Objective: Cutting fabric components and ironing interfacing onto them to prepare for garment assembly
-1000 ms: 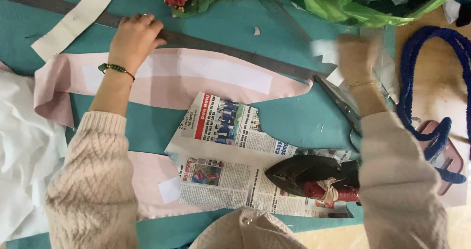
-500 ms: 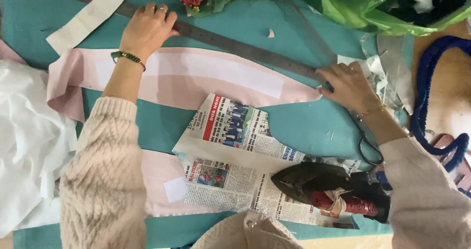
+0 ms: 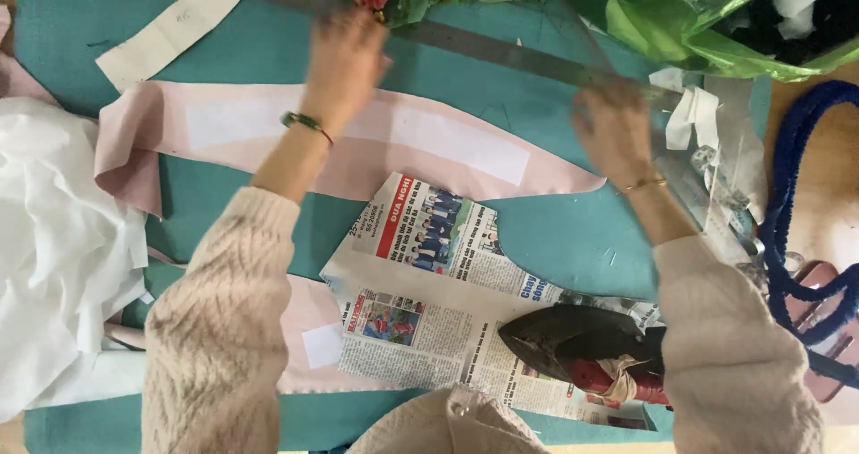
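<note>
A long grey metal ruler (image 3: 501, 50) lay slantwise across the far side of the teal-covered bench (image 3: 573, 239). The left hand (image 3: 344, 65) rested on it towards the left, the right hand (image 3: 613, 127) at its right end; both were blurred, so their grip could not be told. Just nearer lay a pale pink fabric strip (image 3: 358, 145). Nearer still, newspaper sheets (image 3: 420, 284) carried a dark clothes iron (image 3: 582, 342). White cloth (image 3: 54, 248) was heaped at the left.
</note>
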